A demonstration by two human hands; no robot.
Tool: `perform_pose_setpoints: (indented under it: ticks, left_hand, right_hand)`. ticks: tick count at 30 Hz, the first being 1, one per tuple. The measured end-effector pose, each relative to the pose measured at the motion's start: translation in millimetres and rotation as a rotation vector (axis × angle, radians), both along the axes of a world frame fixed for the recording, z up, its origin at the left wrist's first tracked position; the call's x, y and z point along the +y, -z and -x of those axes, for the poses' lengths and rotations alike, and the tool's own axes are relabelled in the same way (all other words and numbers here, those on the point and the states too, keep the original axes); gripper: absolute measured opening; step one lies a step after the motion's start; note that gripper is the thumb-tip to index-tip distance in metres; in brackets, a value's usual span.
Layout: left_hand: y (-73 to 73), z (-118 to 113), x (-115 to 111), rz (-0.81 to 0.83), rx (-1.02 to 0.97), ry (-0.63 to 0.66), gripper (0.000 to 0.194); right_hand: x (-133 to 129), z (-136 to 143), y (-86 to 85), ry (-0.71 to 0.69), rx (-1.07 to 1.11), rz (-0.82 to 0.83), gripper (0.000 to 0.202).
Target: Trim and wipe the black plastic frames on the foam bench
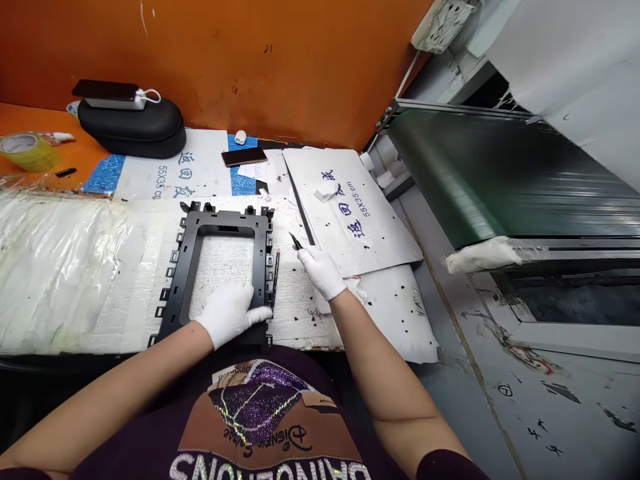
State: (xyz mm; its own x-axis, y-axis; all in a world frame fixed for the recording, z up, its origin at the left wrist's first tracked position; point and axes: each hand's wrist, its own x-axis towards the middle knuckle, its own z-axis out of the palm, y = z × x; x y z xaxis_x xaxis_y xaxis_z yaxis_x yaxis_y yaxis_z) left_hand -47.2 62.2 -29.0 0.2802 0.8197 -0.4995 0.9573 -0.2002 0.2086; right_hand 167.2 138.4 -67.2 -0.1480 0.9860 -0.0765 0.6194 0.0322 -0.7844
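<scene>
A black plastic frame [186,273] with clips along its sides lies flat on the bench in front of me. My left hand [227,315], in a white glove, grips the frame's lower right side, its thumb across the rail and its fingers over the opening. To the right of the frame, my white-gloved right hand [321,272] is closed around a small black pointed tool [295,241]; most of it is hidden in the glove, so its exact kind does not show. Between the frame and that hand lies a thin black pencil-like stick [277,270].
Cardboard sheets with blue writing [350,207] lie at the right. Behind the frame is a phone [245,157]. A black case [133,127], with a phone and power bank on top, and a tape roll [27,152] stand back left. A green conveyor belt [520,173] runs at the right.
</scene>
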Motion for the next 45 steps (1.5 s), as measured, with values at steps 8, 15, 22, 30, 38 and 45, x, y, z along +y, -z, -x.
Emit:
perform_pose_setpoints:
  ticks: [8,15,22,30,38,45]
  left_hand:
    - [21.2,-48,59,-0.284,-0.012,0.001,0.035]
    - [26.0,-54,60,-0.231,0.012,-0.215,0.036]
    - [22.5,-59,70,-0.144,-0.004,-0.301,0.058]
    - [24.9,-59,74,-0.125,-0.013,-0.303,0.067]
    - [25.7,-60,78,-0.106,-0.019,-0.322,0.070]
    - [19.1,-60,80,-0.081,-0.027,-0.322,0.069]
  right_hand:
    - [38,23,18.6,-0.200,-0.205,-0.133,0.040]
    - [46,31,8.2,-0.214,-0.437,-0.035,0.027]
    - [53,31,5.1,-0.230,-0.470,-0.032,0.021]
    - [57,32,6.8,-0.233,-0.456,-0.035,0.020]
    - [64,34,3.9,-0.247,-0.542,-0.015,0.018]
    - [62,39,1.4,-0.202,-0.594,0.020,0.020]
